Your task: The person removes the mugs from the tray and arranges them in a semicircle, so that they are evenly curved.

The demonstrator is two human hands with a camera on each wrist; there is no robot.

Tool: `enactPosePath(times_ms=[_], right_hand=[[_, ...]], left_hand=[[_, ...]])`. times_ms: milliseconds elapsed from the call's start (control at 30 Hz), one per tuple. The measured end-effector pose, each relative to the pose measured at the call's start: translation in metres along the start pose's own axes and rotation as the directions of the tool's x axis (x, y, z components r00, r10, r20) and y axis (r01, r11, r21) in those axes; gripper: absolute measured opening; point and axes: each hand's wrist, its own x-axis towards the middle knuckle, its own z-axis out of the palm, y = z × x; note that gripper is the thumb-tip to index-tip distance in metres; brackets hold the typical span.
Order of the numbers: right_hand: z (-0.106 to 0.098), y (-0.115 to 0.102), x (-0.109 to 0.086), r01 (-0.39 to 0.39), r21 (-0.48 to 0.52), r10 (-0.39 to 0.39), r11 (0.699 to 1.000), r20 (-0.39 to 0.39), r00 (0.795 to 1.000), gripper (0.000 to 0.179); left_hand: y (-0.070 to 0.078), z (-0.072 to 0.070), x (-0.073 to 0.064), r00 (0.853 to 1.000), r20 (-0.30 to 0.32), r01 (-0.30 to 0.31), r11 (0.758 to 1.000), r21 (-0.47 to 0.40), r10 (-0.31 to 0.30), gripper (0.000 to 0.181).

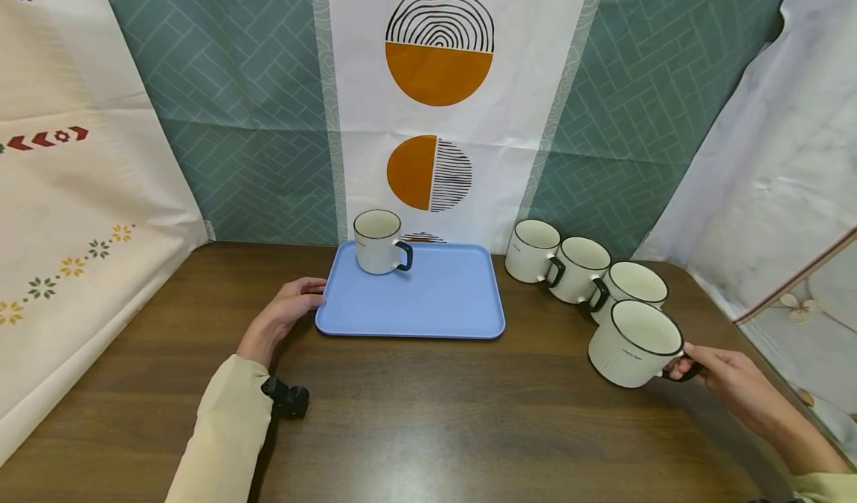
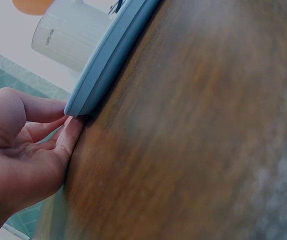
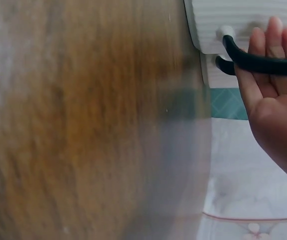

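Observation:
A white mug [image 1: 629, 350] with a black rim is at the right front of a row of mugs. My right hand [image 1: 736, 384] holds it by its black handle [image 3: 268, 65], with the fingers passed through the loop. Whether its base touches the table cannot be told. My left hand [image 1: 291, 309] pinches the left edge of a blue tray [image 1: 435, 302], which lies on the table. In the left wrist view, fingertips reach under the tray's rim [image 2: 108, 60]. On the tray's back left part stands another white mug [image 1: 376, 246], its handle facing right.
Three more white mugs stand behind the held one: a left one [image 1: 530, 254], a middle one [image 1: 579, 272] and a right one [image 1: 636, 283], partly hidden. Cloth hangings [image 1: 268, 153] border the brown wooden table [image 1: 428, 414] at the back and both sides.

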Motion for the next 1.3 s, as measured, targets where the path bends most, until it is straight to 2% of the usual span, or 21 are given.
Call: enactPosePath(times_ms=[67, 167, 300, 400, 567, 667, 800, 900, 1033, 1300], right_hand=[[-0.003, -0.001, -0.002, -0.018, -0.048, 0.016, 0.999, -0.031, 0.999, 0.033], [-0.009, -0.003, -0.003, -0.012, -0.047, 0.009, 0.999, -0.063, 0.998, 0.031], [-0.014, -0.014, 0.002, 0.060, -0.125, -0.074, 0.990, -0.108, 0.991, 0.029], [-0.011, -0.029, 0.009, 0.079, -0.285, -0.130, 0.955, -0.164, 0.978, 0.023], [0.004, -0.060, 0.026, 0.029, -0.382, -0.133, 0.924, -0.249, 0.959, 0.015], [0.022, -0.076, 0.040, 0.009, -0.397, -0.129, 0.918, -0.277, 0.952, 0.014], [0.053, -0.088, 0.062, 0.038, -0.396, -0.160, 0.917, -0.278, 0.947, 0.014], [0.077, -0.094, 0.078, 0.032, -0.407, -0.146, 0.913, -0.252, 0.957, 0.022], [0.108, -0.101, 0.102, 0.002, -0.399, -0.088, 0.917, -0.197, 0.976, 0.034], [0.165, -0.107, 0.159, -0.016, -0.315, -0.024, 0.949, -0.122, 0.992, 0.030]], left_hand=[[0.000, 0.000, 0.000, 1.000, -0.001, -0.001, 1.000, -0.002, 0.001, 0.048], [0.000, 0.000, 0.000, 1.000, -0.001, -0.002, 1.000, -0.002, 0.002, 0.048], [0.000, -0.001, 0.000, 1.000, -0.004, -0.004, 1.000, 0.002, 0.004, 0.048], [0.000, -0.001, 0.000, 1.000, -0.004, -0.012, 1.000, 0.006, 0.012, 0.048], [0.001, -0.001, -0.001, 1.000, -0.003, -0.008, 1.000, 0.003, 0.008, 0.049], [0.001, -0.001, -0.002, 1.000, -0.004, 0.001, 1.000, 0.006, -0.001, 0.049], [0.001, 0.000, 0.000, 1.000, 0.003, 0.000, 1.000, 0.003, 0.000, 0.049], [0.000, 0.001, 0.001, 1.000, 0.008, -0.003, 1.000, 0.000, 0.003, 0.049], [-0.001, 0.001, 0.002, 1.000, 0.003, 0.001, 1.000, 0.003, -0.001, 0.049], [0.000, 0.001, 0.002, 1.000, 0.001, 0.012, 1.000, -0.002, -0.012, 0.050]])
